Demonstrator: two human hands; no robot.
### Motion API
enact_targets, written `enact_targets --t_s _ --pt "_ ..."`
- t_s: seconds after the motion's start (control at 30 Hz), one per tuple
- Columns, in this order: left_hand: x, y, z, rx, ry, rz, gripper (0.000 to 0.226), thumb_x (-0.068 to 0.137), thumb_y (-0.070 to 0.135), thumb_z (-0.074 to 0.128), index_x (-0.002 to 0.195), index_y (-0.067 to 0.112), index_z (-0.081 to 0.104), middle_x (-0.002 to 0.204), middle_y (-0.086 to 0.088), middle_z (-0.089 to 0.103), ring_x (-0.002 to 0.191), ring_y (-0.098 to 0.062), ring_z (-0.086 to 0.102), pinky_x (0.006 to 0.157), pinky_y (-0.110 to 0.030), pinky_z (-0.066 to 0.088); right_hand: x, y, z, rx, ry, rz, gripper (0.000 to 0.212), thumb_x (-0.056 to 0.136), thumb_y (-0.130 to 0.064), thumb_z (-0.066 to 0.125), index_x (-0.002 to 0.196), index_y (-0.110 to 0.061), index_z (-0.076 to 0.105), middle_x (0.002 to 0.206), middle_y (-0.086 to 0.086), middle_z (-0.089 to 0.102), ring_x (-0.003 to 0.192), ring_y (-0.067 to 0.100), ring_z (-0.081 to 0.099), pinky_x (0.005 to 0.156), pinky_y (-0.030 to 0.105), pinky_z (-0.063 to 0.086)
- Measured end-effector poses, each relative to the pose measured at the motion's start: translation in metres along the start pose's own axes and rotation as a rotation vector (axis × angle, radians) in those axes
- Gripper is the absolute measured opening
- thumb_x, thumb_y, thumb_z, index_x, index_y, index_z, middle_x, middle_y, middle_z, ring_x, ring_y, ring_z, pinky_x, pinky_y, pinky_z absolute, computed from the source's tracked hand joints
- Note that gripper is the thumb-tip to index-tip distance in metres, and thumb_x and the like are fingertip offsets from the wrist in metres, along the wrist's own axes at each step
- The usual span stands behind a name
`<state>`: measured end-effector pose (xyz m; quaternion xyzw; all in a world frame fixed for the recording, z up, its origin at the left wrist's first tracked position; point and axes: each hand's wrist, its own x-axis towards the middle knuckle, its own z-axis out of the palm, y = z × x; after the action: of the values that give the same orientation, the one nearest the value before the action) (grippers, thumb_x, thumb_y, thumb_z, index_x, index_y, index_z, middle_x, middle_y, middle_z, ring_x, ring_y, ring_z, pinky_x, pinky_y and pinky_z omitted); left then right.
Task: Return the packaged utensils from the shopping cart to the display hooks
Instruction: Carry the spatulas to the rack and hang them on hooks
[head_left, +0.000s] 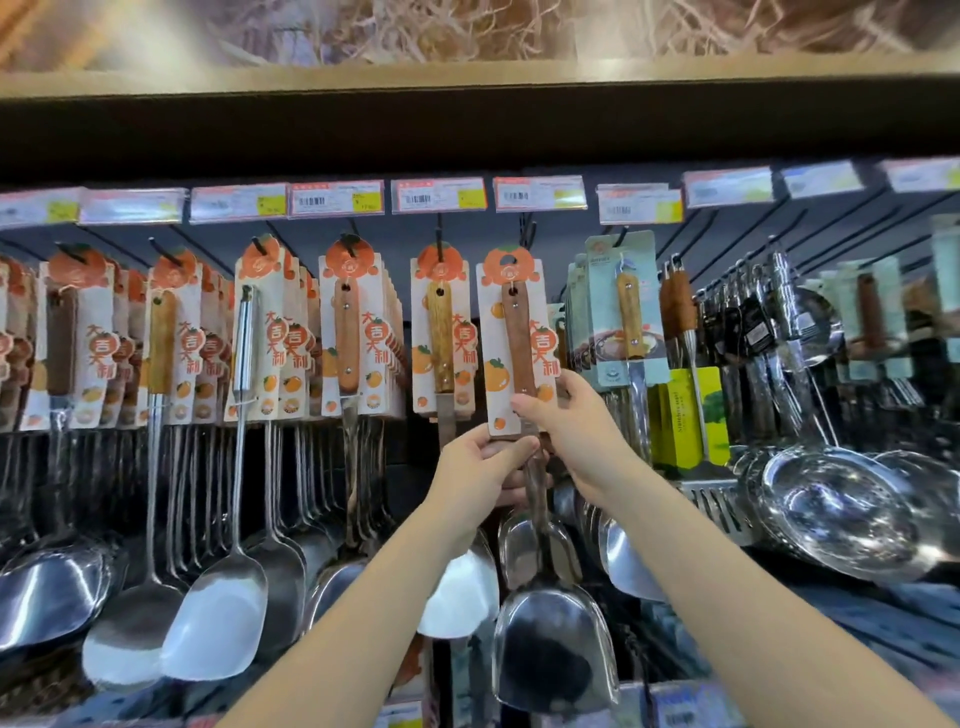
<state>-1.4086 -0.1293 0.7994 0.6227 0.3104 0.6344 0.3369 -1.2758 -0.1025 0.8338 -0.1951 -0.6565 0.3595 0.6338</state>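
The display rack (483, 228) fills my view, with a row of price tags (439, 196) along its top edge and hooks loaded with carded utensils below. Steel strainers and ladles (841, 514) crowd the rack's right end. The shopping cart is not in view.

The packaged spatula (517, 338) I am returning hangs upright in my grip near the middle of the rack. Its long axis is vertical, with the orange card on top and the steel blade (553, 644) pointing down between my forearms. It sits just beside the neighbouring orange pack (441, 332) on one side and a blue-green pack (626, 306) on the other.

My left hand (483, 467) pinches the card's lower left corner between thumb and curled fingers. My right hand (571, 421) grips the card's lower right edge, thumb pressed on the front and fingers wrapped behind. Both hands hold the bottom of the card, so the top end is the free end I steer.

What matters is above my hands. The card's hanging hole (511, 258) looks empty, and the hook (525, 231) sits just above it and a touch to the right. I judge the pack is not yet on. The move is to lift it, nudge it right and push it toward the rack so the hook tip threads the hole. Neither hand is clearly nearer the hook. The risk is the card flexing and missing the tip.
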Motion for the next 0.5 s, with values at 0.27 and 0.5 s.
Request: enact_targets --t_s 0.27,0.5 --pt "0.013 0.024 0.013 0.046 -0.051 0.028 0.018 0.097 0.012 0.07 0.115 0.01 0.071 0.102 -0.02 0.077 0.084 -0.029 0.071 0.077 -0.041 0.065 0.013 -0.008 -0.011 0.08 0.054 -0.065 0.027 0.096 -0.012 0.072 0.121 -0.019 0.063 0.114 0.003 0.079 0.107 0.022 0.076 0.097 0.048 0.06" --pt "0.024 0.031 0.017 0.039 -0.008 0.028 0.02 0.097 0.012 0.07 0.116 0.005 0.07 0.092 -0.01 0.077 0.063 -0.013 0.072 0.063 -0.025 0.063 0.028 -0.019 -0.013 0.121 0.055 -0.043 0.027 0.096 -0.01 0.071 0.122 -0.012 0.065 0.112 0.006 0.079 0.103 0.024 0.077 0.094 0.048 0.062"
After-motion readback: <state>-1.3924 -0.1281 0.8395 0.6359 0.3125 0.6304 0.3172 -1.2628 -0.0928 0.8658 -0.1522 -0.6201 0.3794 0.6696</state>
